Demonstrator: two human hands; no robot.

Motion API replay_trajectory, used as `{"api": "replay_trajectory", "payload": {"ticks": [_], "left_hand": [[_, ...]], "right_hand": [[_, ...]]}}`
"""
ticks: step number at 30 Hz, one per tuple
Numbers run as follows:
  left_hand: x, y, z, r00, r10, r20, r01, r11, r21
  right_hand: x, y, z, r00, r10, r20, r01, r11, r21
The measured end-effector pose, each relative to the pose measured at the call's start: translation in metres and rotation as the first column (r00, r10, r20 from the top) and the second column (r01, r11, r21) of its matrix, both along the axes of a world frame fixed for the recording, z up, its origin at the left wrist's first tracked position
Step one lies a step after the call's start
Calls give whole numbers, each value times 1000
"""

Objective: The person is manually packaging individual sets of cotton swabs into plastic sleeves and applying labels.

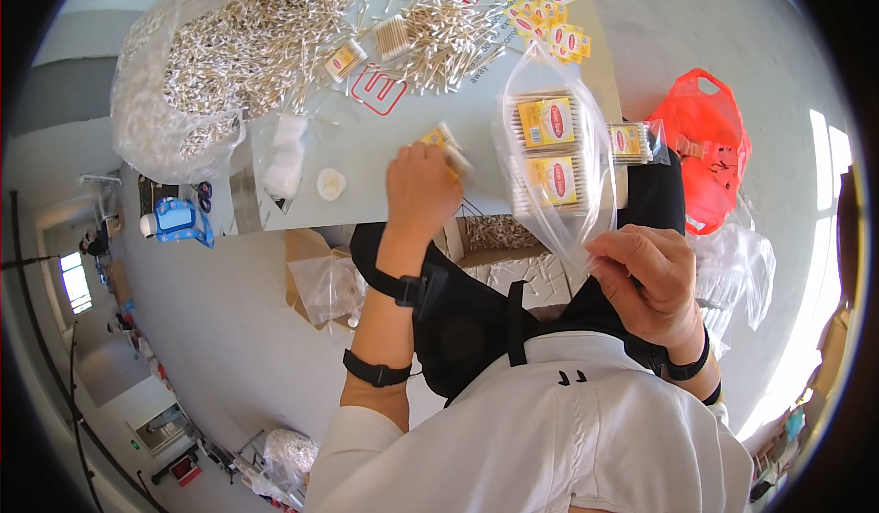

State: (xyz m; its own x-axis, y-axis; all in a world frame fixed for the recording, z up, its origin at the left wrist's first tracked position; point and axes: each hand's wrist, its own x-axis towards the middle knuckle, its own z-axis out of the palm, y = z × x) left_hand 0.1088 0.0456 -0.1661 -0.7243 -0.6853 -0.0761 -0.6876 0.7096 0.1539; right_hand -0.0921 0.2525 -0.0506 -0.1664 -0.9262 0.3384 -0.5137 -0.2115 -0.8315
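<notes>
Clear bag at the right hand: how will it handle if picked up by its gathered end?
The clear bag is likely floppy: its thin film creases toward the right hand. The swab packs inside may swing or shift, since only film surrounds them. Probably light for its size, as the contents look like slim swabs.

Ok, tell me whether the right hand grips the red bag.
No, the right hand pinches the clear bag, apart from the red bag.

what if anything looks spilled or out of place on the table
The loose white-tipped cotton swabs look spilled: they lie in a jumbled heap, pointing every way, on the pale grey table, outside the large clear plastic bag of swabs to their left. Some strays lie apart. I see no clear damage.
</notes>
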Motion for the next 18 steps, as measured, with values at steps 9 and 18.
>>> {"api": "replay_trajectory", "payload": {"ticks": [9, 18], "left_hand": [[-16, -70, 19, 996, 13, 83, -23, 993, 116], [-15, -101, -20, 927, -367, -80, 371, 859, 353]], "right_hand": [[1, -1, -2, 1000, 2, -1, -2, 1000, -5], [0, -3, 1, 999, 39, -17, -39, 999, 37]]}}
